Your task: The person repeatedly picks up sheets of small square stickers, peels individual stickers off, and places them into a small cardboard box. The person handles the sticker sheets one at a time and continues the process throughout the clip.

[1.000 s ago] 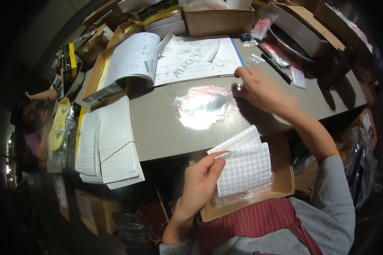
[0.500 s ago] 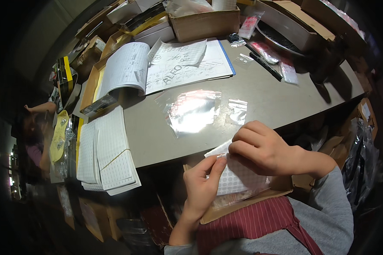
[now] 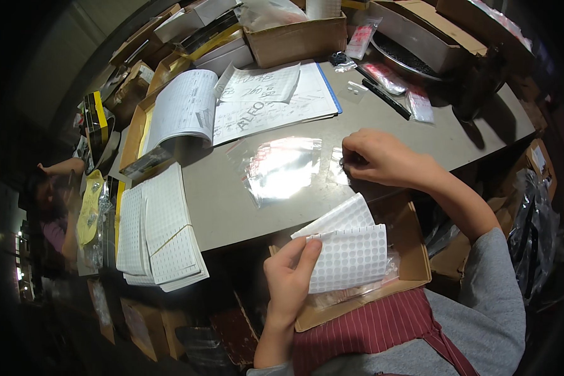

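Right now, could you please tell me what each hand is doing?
Left hand: closed on the sticker sheets, held above the box.
Right hand: fingers pinched at the small clear bag on the table; contents cannot be told.

Grey table [image 3: 244,200], cardboard boxes [image 3: 294,41], dim surroundings

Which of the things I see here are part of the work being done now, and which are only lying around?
In use:
- left hand holding sheets of round white stickers
- right hand at the small clear plastic bags

Lying about:
- stack of sticker sheets
- open notebook
- black pen
- cardboard box
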### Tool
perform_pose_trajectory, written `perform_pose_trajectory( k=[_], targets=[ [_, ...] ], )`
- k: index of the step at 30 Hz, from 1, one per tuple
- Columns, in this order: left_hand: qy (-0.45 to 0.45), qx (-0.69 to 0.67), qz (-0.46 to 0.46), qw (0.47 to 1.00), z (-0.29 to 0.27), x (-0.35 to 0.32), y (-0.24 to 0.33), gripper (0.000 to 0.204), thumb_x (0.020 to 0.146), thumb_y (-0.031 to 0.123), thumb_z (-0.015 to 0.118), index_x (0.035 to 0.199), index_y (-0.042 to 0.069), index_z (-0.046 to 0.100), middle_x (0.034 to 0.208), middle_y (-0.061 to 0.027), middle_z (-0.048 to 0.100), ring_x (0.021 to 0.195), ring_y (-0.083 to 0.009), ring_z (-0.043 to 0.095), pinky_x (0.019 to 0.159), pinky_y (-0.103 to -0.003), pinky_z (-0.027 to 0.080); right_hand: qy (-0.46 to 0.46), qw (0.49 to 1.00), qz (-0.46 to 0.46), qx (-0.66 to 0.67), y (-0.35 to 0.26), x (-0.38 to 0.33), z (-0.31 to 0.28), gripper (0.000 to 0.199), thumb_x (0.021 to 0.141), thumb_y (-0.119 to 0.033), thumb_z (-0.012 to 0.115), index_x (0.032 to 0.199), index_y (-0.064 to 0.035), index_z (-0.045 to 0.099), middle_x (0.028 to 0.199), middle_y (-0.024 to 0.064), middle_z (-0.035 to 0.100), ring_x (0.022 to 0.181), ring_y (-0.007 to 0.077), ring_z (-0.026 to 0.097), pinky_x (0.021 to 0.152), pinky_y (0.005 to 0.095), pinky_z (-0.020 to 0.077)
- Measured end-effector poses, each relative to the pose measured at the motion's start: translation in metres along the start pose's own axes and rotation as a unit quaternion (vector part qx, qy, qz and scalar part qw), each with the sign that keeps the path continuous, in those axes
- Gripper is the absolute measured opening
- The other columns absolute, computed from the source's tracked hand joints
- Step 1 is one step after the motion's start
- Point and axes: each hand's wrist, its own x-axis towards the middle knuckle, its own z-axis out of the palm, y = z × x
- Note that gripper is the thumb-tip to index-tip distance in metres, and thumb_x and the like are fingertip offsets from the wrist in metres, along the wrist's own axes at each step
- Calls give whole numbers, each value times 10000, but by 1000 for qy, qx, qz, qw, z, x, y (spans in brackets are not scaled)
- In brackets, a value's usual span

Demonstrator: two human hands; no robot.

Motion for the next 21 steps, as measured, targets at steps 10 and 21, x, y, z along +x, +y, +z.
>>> perform_pose_trajectory(
  k=[10, 21],
  targets=[
    [68, -73, 50, 994, -30, -35, 34, 195, 967, 41, 687, 1085, -108, 730, 997, -82, 746, 882, -109, 660, 805, -246, 513, -216, 965, -149, 4, -19, -20, -30, 345, 885, -291, 778, 1087, -44, 647, 978, 127, 645, 1033, 309, 619, 899, 414, 507],
    [21, 98, 156, 983, -14, -30, 31, 143, 943, 42, 714, 1050, -27, 777, 915, -117, 752, 775, -132, 667, 699, -252, 510, -165, 929, -33, 329, -55, -42, -8, 428, 924, -358, 787, 1151, -8, 691, 851, 82, 709, 778, 136, 670, 693, 274, 521]
  ],
)
